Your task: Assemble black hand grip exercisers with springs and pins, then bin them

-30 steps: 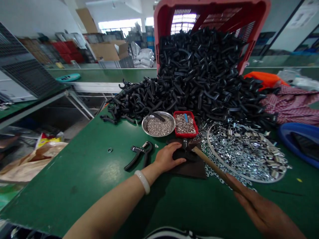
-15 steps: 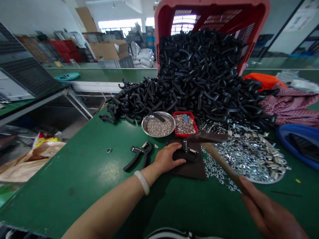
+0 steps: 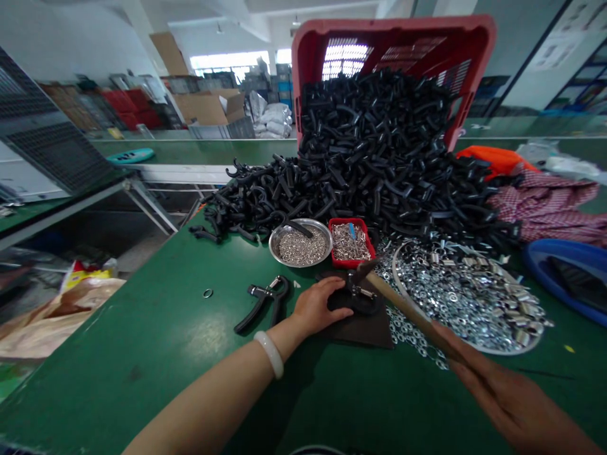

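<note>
My left hand (image 3: 322,306), with a white bangle on its wrist, holds a black hand grip with a metal spring (image 3: 364,292) down on a dark flat block (image 3: 363,332). My right hand (image 3: 493,379) is wrapped round the wooden handle of a hammer (image 3: 410,311). The blurred hammer head is at the middle of the held grip; whether it touches cannot be made out. Another black hand grip (image 3: 260,306) with a spring lies on the green table to the left of my left hand.
Behind the block stand a metal bowl of small parts (image 3: 274,251) and a red tray of pins (image 3: 348,261). Black handles (image 3: 379,164) spill from a red crate (image 3: 396,25). Right: a round tray (image 3: 507,351) of metal pieces and a blue basin (image 3: 564,278). A ring (image 3: 207,293) lies left.
The hammer head has dropped and tilted towards the held grip, and my right hand has moved slightly left and up. My left hand stays in place. The camera view has shifted slightly.
</note>
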